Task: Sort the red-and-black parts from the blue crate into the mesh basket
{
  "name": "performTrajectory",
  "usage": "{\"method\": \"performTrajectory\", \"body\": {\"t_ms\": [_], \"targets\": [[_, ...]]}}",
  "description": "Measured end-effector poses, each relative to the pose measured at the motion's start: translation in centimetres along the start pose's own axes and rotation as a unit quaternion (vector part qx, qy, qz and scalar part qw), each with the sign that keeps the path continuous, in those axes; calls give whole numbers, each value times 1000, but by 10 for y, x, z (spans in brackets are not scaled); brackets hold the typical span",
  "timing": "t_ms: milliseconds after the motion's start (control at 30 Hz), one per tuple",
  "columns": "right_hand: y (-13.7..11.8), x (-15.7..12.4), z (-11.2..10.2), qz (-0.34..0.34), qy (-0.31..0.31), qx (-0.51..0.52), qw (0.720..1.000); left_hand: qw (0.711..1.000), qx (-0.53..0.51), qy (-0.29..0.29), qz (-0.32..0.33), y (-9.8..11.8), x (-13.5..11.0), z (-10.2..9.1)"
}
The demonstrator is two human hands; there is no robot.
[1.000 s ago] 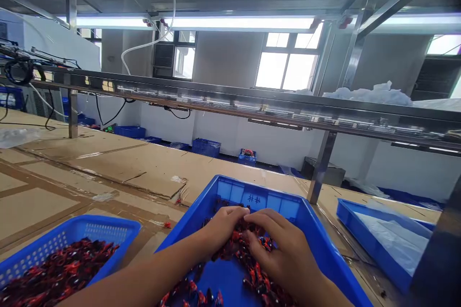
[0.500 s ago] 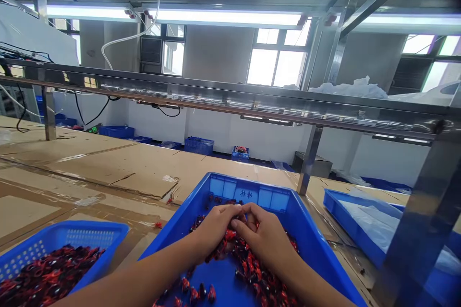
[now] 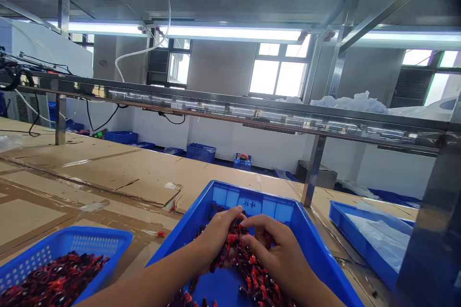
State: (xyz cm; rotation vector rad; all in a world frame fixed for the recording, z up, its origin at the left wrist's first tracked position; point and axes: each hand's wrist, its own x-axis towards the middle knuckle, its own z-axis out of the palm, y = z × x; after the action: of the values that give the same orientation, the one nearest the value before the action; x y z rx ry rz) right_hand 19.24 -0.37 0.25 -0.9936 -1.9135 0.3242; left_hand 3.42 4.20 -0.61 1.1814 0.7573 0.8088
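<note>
A deep blue bin (image 3: 317, 235) stands in front of me, with many small glossy red-and-black pieces (image 3: 257, 276) lying in it. Over the bin, my left hand (image 3: 216, 237) is cupped around a handful of these pieces, its fingers mostly hidden beneath them. My right hand (image 3: 277, 249) is beside it, thumb and index finger curled closed at the pieces in the left palm. What exactly lies between those fingertips is too small to make out. To the left, a blue perforated basket (image 3: 122, 242) holds a heap of similar red-and-black pieces.
Cardboard sheets (image 3: 137, 177) cover the table, with a stray red piece (image 3: 160, 233) between basket and bin. At right are a blue tray (image 3: 374, 244) with white plastic bags and a metal post (image 3: 427, 230). A metal shelf rail (image 3: 230, 110) crosses ahead.
My hands have moved slightly apart, showing more red-and-black pieces in the left palm. The right fingers have drawn back a little to the right. The camera view has tilted up slightly.
</note>
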Motion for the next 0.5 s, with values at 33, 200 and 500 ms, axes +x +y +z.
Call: {"method": "performTrajectory", "body": {"t_ms": [33, 200, 500], "targets": [[-1, -1, 0, -1, 5, 3, 1000, 1000, 4, -2, 7, -1, 1, -1], [-5, -3, 1, 26, 14, 33, 999, 999, 18, -8, 28, -4, 2, 0], [14, 10, -1, 303, 20, 470, 829, 999, 32, -24, -32, -6, 5, -2]]}}
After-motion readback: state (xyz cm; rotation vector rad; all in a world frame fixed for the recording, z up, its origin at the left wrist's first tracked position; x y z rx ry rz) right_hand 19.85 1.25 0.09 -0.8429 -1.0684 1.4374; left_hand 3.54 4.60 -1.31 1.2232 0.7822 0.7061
